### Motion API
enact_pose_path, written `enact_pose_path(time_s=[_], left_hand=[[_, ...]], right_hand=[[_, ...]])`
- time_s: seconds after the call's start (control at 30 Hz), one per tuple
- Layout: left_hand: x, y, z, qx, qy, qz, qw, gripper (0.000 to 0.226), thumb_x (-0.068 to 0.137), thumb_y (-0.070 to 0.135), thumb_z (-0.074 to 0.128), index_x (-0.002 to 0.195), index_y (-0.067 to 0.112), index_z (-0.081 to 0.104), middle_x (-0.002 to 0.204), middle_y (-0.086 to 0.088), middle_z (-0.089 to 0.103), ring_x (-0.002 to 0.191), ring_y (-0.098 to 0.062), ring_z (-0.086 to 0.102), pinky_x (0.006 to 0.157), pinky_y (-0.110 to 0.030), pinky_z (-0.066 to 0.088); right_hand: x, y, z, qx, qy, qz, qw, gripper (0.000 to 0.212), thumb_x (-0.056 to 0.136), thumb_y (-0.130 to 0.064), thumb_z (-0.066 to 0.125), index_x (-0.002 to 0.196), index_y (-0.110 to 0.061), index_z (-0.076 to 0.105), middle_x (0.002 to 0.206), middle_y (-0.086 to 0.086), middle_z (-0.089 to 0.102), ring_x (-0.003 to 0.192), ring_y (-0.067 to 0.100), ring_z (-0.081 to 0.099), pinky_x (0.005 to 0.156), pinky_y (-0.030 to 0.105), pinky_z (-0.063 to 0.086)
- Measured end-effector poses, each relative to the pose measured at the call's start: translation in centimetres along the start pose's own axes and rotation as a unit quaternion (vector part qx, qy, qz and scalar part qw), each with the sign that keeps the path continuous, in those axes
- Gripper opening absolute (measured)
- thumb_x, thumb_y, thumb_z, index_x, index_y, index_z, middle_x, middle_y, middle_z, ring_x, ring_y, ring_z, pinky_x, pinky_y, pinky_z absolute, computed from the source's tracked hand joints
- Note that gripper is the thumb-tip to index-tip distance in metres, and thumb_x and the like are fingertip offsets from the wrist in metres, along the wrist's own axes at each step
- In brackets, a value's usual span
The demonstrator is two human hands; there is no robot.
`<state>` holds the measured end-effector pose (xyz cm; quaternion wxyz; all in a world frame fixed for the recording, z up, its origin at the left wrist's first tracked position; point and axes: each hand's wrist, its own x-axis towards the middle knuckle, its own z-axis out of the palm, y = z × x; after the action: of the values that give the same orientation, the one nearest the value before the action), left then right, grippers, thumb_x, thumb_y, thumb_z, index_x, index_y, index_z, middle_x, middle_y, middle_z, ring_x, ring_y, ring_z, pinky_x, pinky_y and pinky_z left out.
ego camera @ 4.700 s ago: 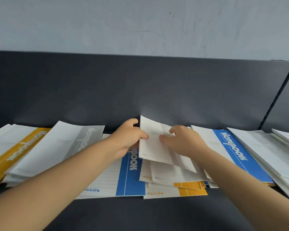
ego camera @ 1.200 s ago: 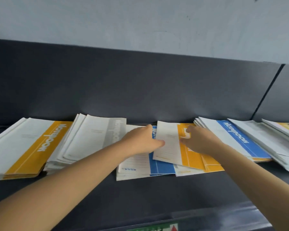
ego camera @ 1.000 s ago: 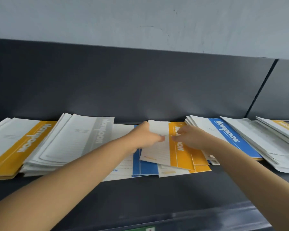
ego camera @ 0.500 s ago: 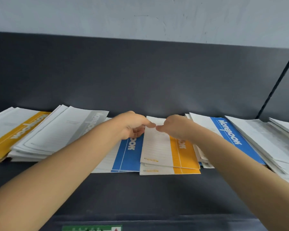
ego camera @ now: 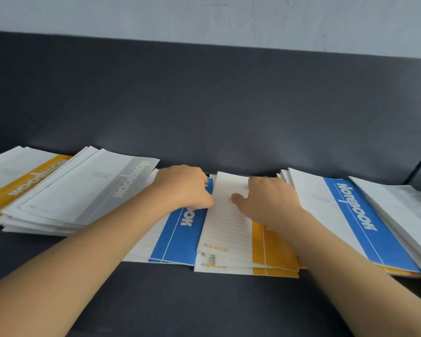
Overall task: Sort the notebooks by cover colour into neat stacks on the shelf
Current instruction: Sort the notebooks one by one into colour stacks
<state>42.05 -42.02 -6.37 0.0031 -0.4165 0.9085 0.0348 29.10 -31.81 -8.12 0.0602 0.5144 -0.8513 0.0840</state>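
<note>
A grey-banded stack [ego camera: 83, 190] and a yellow-banded stack [ego camera: 15, 181] crowd the left end of the shelf [ego camera: 204, 307], and a blue-banded stack [ego camera: 350, 215] sits to the right. A dark back panel [ego camera: 204, 105] rises behind, under a pale wall [ego camera: 204, 15]. At mid-shelf the yellow notebook [ego camera: 229, 229] tops others like it, overlapping a blue notebook [ego camera: 178, 239]. Its long axis runs front edge to back, band on the right. The left hand [ego camera: 182, 188] grips its left edge with curled fingers, while the right hand [ego camera: 267, 200] presses palm-down on its cover, thumb spread.
</note>
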Motion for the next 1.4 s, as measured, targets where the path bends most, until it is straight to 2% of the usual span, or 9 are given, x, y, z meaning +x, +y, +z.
enact_pose_path(time_s=[0.13,0.37,0.5,0.67,0.77,0.93,1.1,1.27,1.4], left_hand=[[0.0,-0.8,-0.4,-0.019,-0.032,-0.035,0.999,0.044,0.079,0.047,0.060,0.122,0.035,0.061,0.119,0.007,0.064,0.102,-0.018,0.056,0.080,-0.027,0.043],[-0.5,-1.3,-0.7,-0.033,-0.060,-0.054,0.996,0.063,0.075,0.058,0.065,0.132,0.034,0.052,0.125,0.007,0.058,0.111,-0.019,0.056,0.084,-0.028,0.044],[-0.2,-1.5,-0.8,-0.046,-0.048,-0.075,0.995,0.063,0.072,0.053,0.068,0.129,0.028,0.055,0.121,0.007,0.061,0.101,-0.017,0.057,0.085,-0.029,0.047],[0.0,-2.3,-1.0,-0.051,-0.034,-0.080,0.995,0.055,0.069,0.049,0.072,0.117,0.025,0.060,0.103,0.006,0.065,0.091,-0.016,0.062,0.081,-0.030,0.051],[0.1,-2.0,0.0,-0.088,0.009,-0.037,0.995,0.057,0.070,0.040,0.072,0.125,0.031,0.058,0.097,0.011,0.060,0.096,-0.016,0.059,0.079,-0.029,0.049],[0.3,-1.5,0.5,-0.134,-0.030,-0.021,0.990,0.059,0.076,0.032,0.070,0.132,0.032,0.053,0.087,0.014,0.055,0.091,-0.013,0.058,0.080,-0.029,0.050],[0.4,-1.4,0.3,-0.141,-0.037,-0.033,0.989,0.039,0.076,0.027,0.070,0.111,0.030,0.054,0.074,0.010,0.051,0.062,-0.007,0.047,0.054,-0.025,0.033],[0.3,-1.5,0.2,-0.183,-0.059,-0.005,0.981,0.013,0.078,0.015,0.071,0.081,0.026,0.065,0.060,0.010,0.050,0.054,-0.008,0.043,0.054,-0.022,0.031],[0.2,-1.9,0.3,-0.208,-0.071,0.018,0.975,0.017,0.080,0.013,0.074,0.071,0.027,0.069,0.049,0.016,0.053,0.052,-0.004,0.047,0.058,-0.021,0.036]], right_hand=[[0.0,-0.1,0.4,-0.003,0.004,-0.009,1.000,0.043,0.094,-0.053,0.041,0.101,-0.014,0.058,0.093,0.000,0.060,0.078,0.016,0.048,0.062,0.026,0.039],[-0.2,-0.3,0.6,-0.018,0.005,-0.020,1.000,0.047,0.096,-0.054,0.035,0.109,-0.014,0.057,0.090,-0.002,0.053,0.080,0.014,0.045,0.062,0.024,0.035],[-0.4,-0.1,0.7,-0.024,0.001,-0.026,0.999,0.052,0.096,-0.056,0.033,0.118,-0.014,0.054,0.110,0.001,0.061,0.099,0.018,0.053,0.068,0.026,0.039],[-0.6,0.1,0.4,-0.008,-0.004,-0.016,1.000,0.048,0.095,-0.056,0.037,0.115,-0.017,0.057,0.102,-0.001,0.062,0.082,0.014,0.048,0.064,0.025,0.039],[-0.6,0.0,0.3,-0.006,-0.005,-0.019,1.000,0.048,0.095,-0.056,0.037,0.116,-0.017,0.057,0.104,-0.001,0.062,0.083,0.015,0.050,0.063,0.025,0.039],[-0.6,0.2,0.4,-0.003,-0.007,-0.023,1.000,0.049,0.095,-0.056,0.037,0.117,-0.017,0.057,0.107,-0.001,0.062,0.092,0.017,0.056,0.065,0.026,0.040],[-0.6,0.3,0.3,0.003,-0.017,-0.025,1.000,0.048,0.094,-0.056,0.038,0.113,-0.016,0.057,0.104,0.001,0.061,0.095,0.020,0.056,0.067,0.028,0.042],[-0.7,0.4,0.2,0.006,-0.023,-0.031,0.999,0.048,0.094,-0.055,0.038,0.116,-0.016,0.056,0.106,0.000,0.061,0.097,0.019,0.056,0.067,0.028,0.042],[-0.7,0.3,0.2,-0.005,-0.021,-0.035,0.999,0.049,0.095,-0.055,0.036,0.117,-0.016,0.055,0.105,0.000,0.061,0.094,0.019,0.057,0.066,0.028,0.043]])
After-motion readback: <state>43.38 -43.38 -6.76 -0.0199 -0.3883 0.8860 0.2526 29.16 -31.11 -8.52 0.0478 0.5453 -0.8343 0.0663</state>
